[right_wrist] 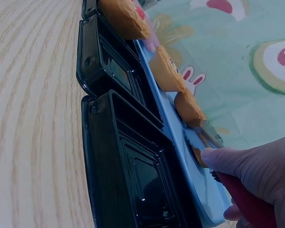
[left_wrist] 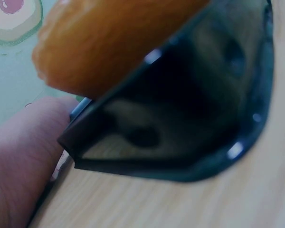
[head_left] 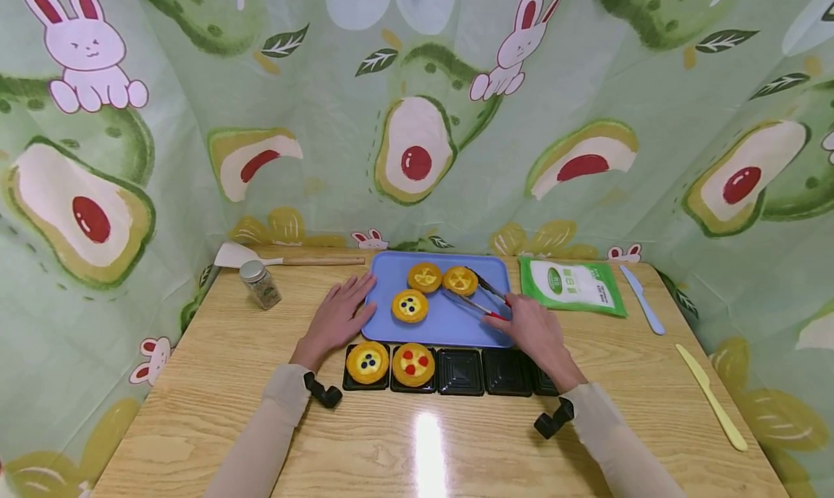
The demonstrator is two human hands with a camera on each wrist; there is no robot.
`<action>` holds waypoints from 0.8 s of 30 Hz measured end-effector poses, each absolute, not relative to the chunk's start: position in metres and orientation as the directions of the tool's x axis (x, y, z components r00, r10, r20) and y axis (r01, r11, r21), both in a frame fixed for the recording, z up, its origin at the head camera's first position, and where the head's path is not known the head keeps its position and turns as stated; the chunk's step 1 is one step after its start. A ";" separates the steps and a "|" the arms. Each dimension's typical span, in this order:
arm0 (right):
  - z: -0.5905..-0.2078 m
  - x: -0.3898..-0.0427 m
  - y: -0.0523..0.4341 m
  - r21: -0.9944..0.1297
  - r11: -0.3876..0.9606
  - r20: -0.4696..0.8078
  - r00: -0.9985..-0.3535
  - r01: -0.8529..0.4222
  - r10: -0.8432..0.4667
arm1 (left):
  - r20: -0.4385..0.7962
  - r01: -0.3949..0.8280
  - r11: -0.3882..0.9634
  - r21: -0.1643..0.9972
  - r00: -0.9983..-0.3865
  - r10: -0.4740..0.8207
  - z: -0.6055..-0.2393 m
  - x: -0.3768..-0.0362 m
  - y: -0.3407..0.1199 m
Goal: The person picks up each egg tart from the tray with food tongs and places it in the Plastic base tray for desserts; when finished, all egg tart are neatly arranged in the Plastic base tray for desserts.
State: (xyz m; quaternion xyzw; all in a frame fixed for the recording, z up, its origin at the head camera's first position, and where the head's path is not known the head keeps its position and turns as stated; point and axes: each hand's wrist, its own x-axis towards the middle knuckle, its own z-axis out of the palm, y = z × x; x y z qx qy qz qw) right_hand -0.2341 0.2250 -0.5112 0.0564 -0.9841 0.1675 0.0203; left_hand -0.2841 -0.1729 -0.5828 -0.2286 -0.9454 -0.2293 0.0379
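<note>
A blue tray (head_left: 456, 323) carries three fruit tarts: a blueberry tart (head_left: 410, 305), a yellow tart (head_left: 425, 276) and another yellow tart (head_left: 460, 281). My right hand (head_left: 536, 331) grips red-handled metal tongs (head_left: 481, 300), whose tips sit on either side of the rightmost tart. My left hand (head_left: 339, 315) lies flat on the table, fingers touching the tray's left edge. In front of the tray runs a row of black plastic cups (head_left: 483, 372); the two on the left hold a blueberry tart (head_left: 368, 362) and a red-berry tart (head_left: 413, 364). In the right wrist view the empty cups (right_wrist: 128, 161) and the tongs handle (right_wrist: 247, 202) show close up.
A wooden spatula (head_left: 260, 258) and a spice jar (head_left: 260, 284) stand at the back left. A green pouch (head_left: 573, 287), a blue plastic knife (head_left: 642, 300) and a yellow plastic knife (head_left: 712, 397) lie to the right. Patterned cloth walls enclose the table.
</note>
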 end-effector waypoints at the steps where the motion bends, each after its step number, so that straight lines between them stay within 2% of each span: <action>1: -0.511 -0.234 0.225 -0.329 0.937 0.063 -0.993 -0.118 -0.103 | 0.174 0.449 0.792 0.415 -0.893 0.415 -0.583 -0.284 -0.173; 24: -0.503 -0.214 0.234 -0.361 0.921 0.098 -0.988 -0.146 -0.118 | 0.176 0.453 0.791 0.411 -0.891 0.419 -0.583 -0.285 -0.173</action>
